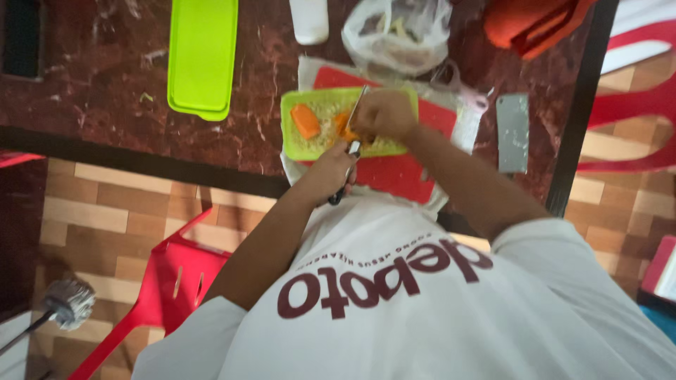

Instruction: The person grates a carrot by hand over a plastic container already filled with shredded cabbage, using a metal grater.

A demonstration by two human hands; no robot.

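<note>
The head view looks down past a white shirt to a dark reddish stone table (105, 91). Both arms reach forward to a shallow lime-green plastic tray (292, 144), which sits on a flat red cutting board (401, 179). The left hand (329, 172) is closed around the dark handle of a long thin metal tool (358, 105). I cannot tell if the tool is a knife or a peeler. Its blade goes up across the tray, under the right hand (384, 116). The right hand is closed tightly on a small orange vegetable piece (346, 130), held over the tray and touching the blade. A second orange chunk (305, 121) lies loose in the tray among pale shreds.

In my judgement, this work goes well if the fingertips stay curled back from the edge, the strokes are short and go away from the holding hand, and the piece stays above the tray so the shreds fall inside.

Around it are a lime-green rectangular lid (202, 56), a white plastic bottle (310, 20), a clear plastic bag (398, 35) and a grey flat phone (512, 132). A red plastic chair (169, 288) stands on the wood-pattern floor.
</note>
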